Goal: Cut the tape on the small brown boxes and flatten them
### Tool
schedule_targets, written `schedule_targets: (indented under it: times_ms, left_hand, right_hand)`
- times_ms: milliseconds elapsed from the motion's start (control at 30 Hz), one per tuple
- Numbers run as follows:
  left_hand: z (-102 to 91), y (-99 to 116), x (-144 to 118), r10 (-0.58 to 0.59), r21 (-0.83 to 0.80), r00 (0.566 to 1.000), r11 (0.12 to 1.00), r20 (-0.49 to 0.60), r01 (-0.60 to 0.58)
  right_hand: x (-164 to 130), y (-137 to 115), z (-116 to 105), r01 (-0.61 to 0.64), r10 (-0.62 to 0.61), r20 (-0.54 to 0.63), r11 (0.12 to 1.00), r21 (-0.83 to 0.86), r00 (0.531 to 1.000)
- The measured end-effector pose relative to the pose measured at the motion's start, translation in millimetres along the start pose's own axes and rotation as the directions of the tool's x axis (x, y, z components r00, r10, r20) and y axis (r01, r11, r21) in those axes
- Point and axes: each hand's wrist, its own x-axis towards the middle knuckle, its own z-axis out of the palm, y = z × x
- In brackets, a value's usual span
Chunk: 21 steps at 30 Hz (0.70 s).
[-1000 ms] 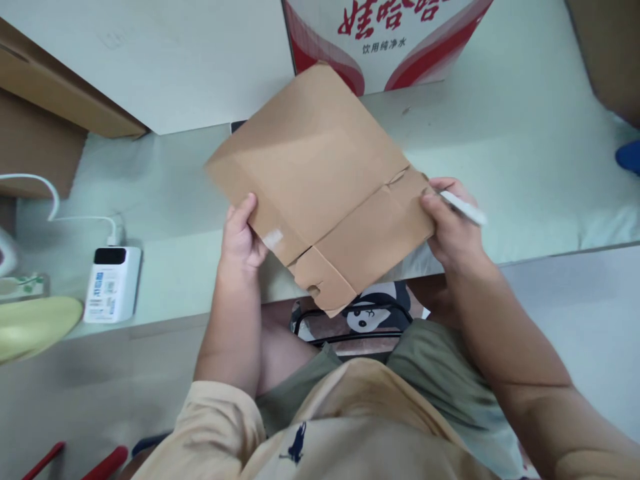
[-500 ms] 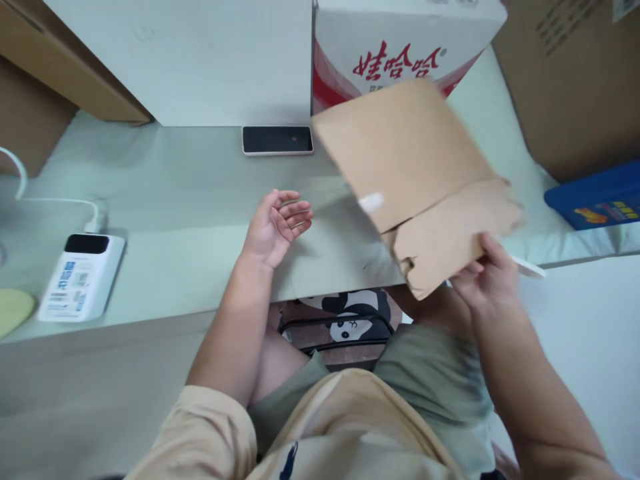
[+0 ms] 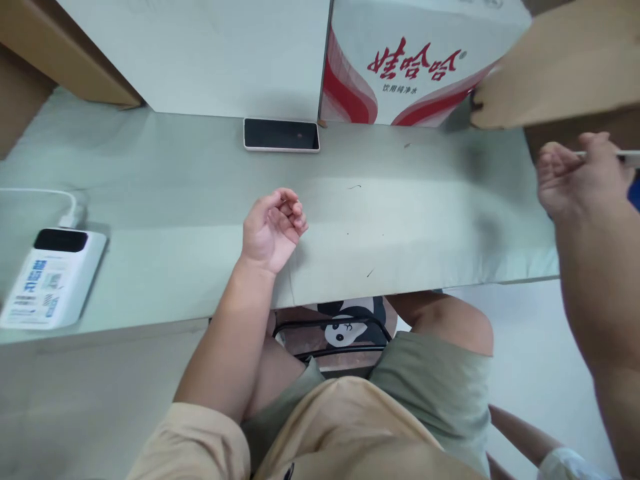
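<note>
My left hand [image 3: 273,227] rests palm up on the pale green table [image 3: 175,200] with its fingers loosely curled and nothing in it. Over the table's right end, my right hand [image 3: 580,175] pinches a thin white pen [image 3: 627,157] that points right. A flattened brown cardboard box [image 3: 555,73] hangs tilted just above and beyond that hand, at the upper right. I cannot tell whether the hand touches it.
A phone [image 3: 281,135] lies face up at the table's back. Behind it stands a red and white water carton [image 3: 415,57]. A white power bank [image 3: 47,277] with a cable [image 3: 67,215] sits at the left. Brown boxes [image 3: 75,73] fill the upper left. A panda-print seat [image 3: 350,327] shows under the table.
My left hand let go of the cardboard and settled on the table, fingers curling. My right hand carried the cardboard to the upper right, clear of the table's middle.
</note>
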Motion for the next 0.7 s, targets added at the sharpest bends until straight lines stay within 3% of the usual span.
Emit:
schedule_targets:
  times_ms: [167,267,400,500,600,700]
  left_hand:
    - [0.6,5,2,0.052,0.007,0.995,0.999,-0.084,-0.051]
    - [0.5,7,3,0.089,0.018,0.991,0.996,-0.103,-0.088]
    - [-3.5,9,-2,0.135,0.015,0.987,0.991,-0.091,-0.134]
    - [-10.9,17,-11,0.177,-0.021,0.98,0.984,-0.095,-0.18]
    - [-21.8,31,-22,0.215,-0.087,0.969,0.97,-0.122,-0.227]
    - [-35.2,46,-33,0.25,-0.171,0.954,0.945,-0.167,-0.278]
  right_hand:
    - [-13,32,37,0.004,-0.007,0.104,1.0,0.027,0.995]
    - [-9,48,51,-0.007,-0.002,0.091,0.996,0.092,0.996]
    - [-11,43,83,-0.027,0.011,0.138,0.993,0.111,0.99]
    - [-24,28,121,-0.017,0.006,0.311,0.999,0.033,0.95]
    - [-34,15,169,0.042,-0.003,0.492,0.997,-0.069,0.871]
    - [-38,2,229,0.29,-0.198,0.53,0.953,-0.094,0.824]
